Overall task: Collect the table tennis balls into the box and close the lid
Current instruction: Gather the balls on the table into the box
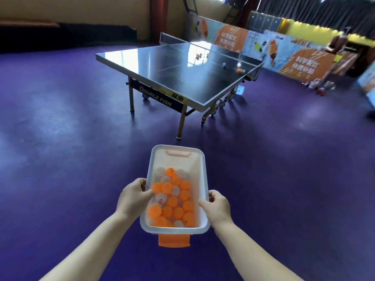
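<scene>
The box (199, 179), partly filled with balls (172, 201), is clamped by its long sides between the left hand (135, 196) and right hand (218, 205), its long axis pointing ahead toward the table (162, 72), where loose balls (239, 70) lie, slightly rightward.

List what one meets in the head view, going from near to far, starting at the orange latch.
Orange latch → box holding balls → purple floor → table tennis table → net → orange banners.
</scene>
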### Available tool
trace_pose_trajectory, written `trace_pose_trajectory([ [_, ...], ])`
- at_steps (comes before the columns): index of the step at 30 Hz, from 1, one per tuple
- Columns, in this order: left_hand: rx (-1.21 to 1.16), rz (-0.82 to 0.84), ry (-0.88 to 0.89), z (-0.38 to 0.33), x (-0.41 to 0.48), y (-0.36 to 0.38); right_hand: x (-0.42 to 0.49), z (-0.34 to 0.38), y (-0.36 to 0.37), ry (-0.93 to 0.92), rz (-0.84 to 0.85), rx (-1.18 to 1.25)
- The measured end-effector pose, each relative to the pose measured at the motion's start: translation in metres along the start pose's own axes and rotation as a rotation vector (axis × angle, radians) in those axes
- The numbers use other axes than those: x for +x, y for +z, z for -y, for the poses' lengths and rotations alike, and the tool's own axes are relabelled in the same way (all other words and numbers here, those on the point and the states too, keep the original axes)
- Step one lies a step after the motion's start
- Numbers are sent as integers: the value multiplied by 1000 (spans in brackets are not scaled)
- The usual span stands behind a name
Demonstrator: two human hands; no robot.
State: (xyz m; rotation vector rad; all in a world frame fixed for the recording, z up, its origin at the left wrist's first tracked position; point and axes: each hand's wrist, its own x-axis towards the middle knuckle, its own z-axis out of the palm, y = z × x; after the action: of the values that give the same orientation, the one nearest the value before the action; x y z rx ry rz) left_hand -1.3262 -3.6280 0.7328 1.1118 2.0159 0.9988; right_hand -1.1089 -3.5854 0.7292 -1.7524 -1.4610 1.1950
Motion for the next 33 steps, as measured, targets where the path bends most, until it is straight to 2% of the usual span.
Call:
trace_pose_trajectory([
  [9,-31,130,54,-32,156,13,118,53,23,65,-134,19],
  [26,-11,86,26,-89,463,-14,407,196,108,26,-65,8],
  [33,-19,156,75,-100,599,-32,502,252,156,36,-138,34],
])
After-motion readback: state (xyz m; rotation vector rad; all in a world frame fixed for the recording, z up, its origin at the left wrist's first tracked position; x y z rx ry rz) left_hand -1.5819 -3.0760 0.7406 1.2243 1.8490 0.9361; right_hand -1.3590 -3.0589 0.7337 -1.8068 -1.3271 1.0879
